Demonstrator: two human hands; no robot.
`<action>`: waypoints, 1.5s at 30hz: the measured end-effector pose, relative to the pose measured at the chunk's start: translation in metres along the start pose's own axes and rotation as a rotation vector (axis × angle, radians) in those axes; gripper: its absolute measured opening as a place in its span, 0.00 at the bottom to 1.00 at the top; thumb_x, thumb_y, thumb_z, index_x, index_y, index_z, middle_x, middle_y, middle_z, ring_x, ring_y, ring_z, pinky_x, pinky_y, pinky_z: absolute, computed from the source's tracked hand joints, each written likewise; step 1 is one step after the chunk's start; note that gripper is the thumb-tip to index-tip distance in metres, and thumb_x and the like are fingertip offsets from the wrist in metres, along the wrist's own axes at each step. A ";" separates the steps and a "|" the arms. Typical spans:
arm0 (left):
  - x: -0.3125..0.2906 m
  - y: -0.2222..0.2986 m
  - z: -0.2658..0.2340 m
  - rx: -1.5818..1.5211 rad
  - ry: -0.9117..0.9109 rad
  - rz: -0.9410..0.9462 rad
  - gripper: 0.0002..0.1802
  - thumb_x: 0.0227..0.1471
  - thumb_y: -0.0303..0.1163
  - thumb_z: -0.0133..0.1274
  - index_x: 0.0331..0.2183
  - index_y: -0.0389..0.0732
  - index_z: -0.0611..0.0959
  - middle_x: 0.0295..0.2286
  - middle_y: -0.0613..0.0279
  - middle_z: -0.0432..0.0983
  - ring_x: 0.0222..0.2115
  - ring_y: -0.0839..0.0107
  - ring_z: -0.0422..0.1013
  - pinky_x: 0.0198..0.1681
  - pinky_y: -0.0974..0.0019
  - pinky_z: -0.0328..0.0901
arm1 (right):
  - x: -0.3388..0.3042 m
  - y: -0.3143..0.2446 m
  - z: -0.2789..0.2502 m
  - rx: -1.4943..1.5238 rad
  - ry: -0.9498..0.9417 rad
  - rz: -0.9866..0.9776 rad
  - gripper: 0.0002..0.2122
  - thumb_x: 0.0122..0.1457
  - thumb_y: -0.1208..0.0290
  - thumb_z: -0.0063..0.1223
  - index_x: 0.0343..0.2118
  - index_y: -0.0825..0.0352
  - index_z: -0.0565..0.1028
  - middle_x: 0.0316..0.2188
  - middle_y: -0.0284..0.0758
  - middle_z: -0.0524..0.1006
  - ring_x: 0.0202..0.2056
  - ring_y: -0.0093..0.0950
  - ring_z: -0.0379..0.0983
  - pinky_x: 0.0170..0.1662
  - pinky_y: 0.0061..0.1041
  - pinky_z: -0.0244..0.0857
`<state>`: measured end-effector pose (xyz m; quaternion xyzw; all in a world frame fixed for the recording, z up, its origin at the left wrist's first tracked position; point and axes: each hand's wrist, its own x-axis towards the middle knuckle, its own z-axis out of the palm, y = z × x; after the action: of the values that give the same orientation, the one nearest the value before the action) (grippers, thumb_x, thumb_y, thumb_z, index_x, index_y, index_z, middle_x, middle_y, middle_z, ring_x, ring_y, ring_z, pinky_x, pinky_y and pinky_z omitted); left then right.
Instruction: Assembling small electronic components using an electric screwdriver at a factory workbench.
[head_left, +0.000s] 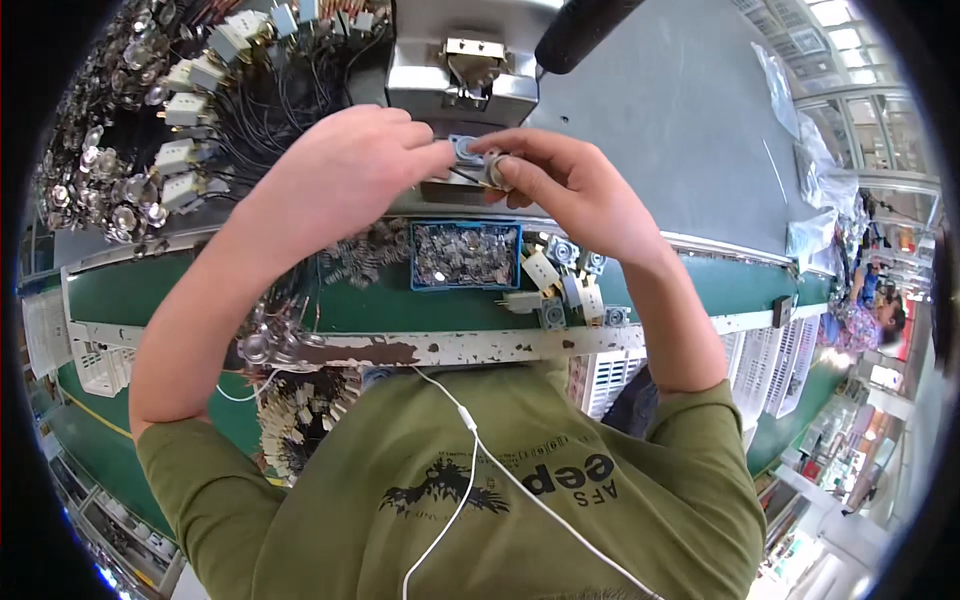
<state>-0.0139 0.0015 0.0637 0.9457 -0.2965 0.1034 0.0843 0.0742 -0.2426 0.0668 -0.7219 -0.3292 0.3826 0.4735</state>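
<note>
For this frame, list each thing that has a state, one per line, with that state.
Left hand: closed, fingertips pinching the small metal part.
Right hand: fingers curled, gripping the small metal part from the other side.
Small metal part: held off the bench between both hands, in front of the press machine.
Blue tray: full of small metal pieces.
Press machine: whether running cannot be told.
White earphone cable: hanging loose over the shirt.

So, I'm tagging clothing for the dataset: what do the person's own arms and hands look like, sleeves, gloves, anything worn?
Both hands are bare, no gloves: left hand, right hand. The forearms are bare too, with no watch or wristband in view. Short olive-green T-shirt sleeves end around the elbows. The shirt carries a dark print on the chest, and a thin white earphone cable runs over it.
</note>
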 end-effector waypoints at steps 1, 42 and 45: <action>0.000 -0.001 0.003 -0.022 0.047 -0.009 0.06 0.50 0.29 0.55 0.34 0.42 0.79 0.27 0.63 0.74 0.33 0.62 0.75 0.39 0.60 0.69 | -0.005 0.003 0.007 0.131 0.096 -0.057 0.14 0.71 0.74 0.49 0.56 0.72 0.74 0.41 0.33 0.81 0.44 0.20 0.77 0.48 0.21 0.72; 0.015 -0.014 0.043 -0.261 -0.120 -0.358 0.19 0.60 0.40 0.57 0.52 0.54 0.80 0.31 0.57 0.82 0.35 0.54 0.79 0.37 0.54 0.73 | 0.038 -0.034 -0.045 -0.205 1.088 -1.149 0.21 0.65 0.76 0.55 0.59 0.75 0.66 0.43 0.45 0.80 0.38 0.30 0.78 0.44 0.28 0.73; 0.016 -0.011 0.045 -0.186 -0.089 -0.334 0.18 0.60 0.40 0.57 0.52 0.54 0.81 0.32 0.58 0.82 0.36 0.55 0.79 0.37 0.54 0.74 | 0.055 -0.053 -0.047 -0.164 1.094 -1.095 0.34 0.63 0.67 0.63 0.68 0.67 0.57 0.47 0.44 0.76 0.43 0.29 0.75 0.48 0.27 0.70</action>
<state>0.0113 -0.0083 0.0230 0.9735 -0.1471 0.0180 0.1741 0.1362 -0.1994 0.1153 -0.5753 -0.3856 -0.3419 0.6351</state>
